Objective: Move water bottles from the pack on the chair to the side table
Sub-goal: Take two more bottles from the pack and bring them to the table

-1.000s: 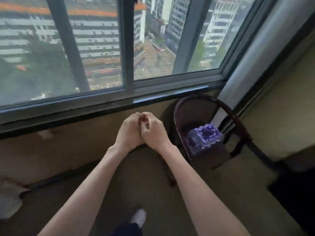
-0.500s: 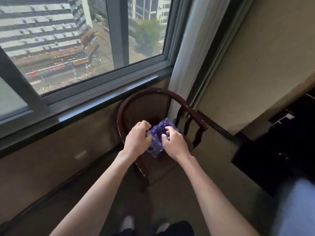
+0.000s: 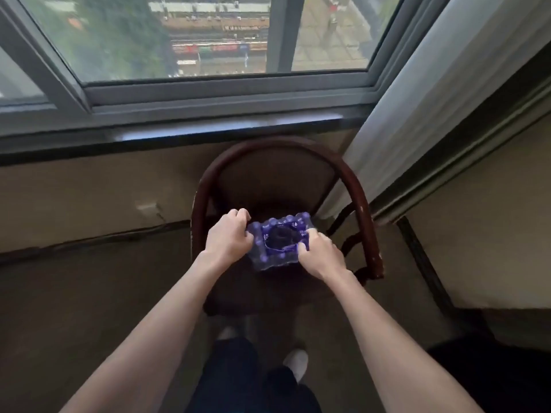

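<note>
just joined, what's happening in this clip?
A person stands over a dark wooden chair under a window. Both hands are on a shrink-wrapped pack of water bottles with purple caps, sitting on the seat. The left hand grips its left end, the right hand its right edge, next to a torn hole in the top of the wrap. No bottle is out yet; the side table isn't in view.

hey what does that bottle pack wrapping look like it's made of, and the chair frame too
Bottle pack: likely thin clear plastic shrink film, glossy, printed purple; it clings over the round caps and is torn open in the middle. Chair frame: seemingly bent wood with dark reddish-brown varnish; a pale chip shows on the rail, though painted metal is possible.
</note>
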Motion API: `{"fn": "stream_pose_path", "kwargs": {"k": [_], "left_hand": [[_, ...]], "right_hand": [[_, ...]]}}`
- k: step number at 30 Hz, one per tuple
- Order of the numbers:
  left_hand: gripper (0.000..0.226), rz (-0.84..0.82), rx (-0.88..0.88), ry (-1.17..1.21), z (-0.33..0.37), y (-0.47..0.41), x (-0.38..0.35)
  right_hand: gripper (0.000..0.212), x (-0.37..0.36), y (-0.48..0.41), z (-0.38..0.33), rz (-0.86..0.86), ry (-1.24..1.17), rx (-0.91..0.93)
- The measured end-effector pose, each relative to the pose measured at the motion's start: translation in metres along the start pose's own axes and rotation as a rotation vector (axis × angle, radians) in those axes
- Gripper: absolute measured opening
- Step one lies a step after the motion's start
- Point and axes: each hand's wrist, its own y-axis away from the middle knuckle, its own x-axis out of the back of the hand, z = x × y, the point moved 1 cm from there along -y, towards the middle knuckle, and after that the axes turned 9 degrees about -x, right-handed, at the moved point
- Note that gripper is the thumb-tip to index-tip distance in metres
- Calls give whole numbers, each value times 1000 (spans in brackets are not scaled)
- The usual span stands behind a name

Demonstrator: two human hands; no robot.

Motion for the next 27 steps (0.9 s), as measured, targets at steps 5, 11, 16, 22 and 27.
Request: {"fn": "stream_pose_path", "kwargs": {"k": [5,11,16,22,27], "left_hand": [[30,-117,65,-149,-12,-29,-42],[30,-180,64,-208,-20,-71,-117],[25,-232,102,-146,-24,-95,-170],[34,-455,45,-94,-24,-123,-230],[28,-589,135,-168,-27,-142,-263]], "right_hand": [[32,-23,-53,6,-85,192,130],[34,-65,-122,21,-171,248,199],[34,-95,-167,28,-254,220,219],[37,-135,-213,36,-424,324,324],[38,-164,-241,36,-494,540,410]]}}
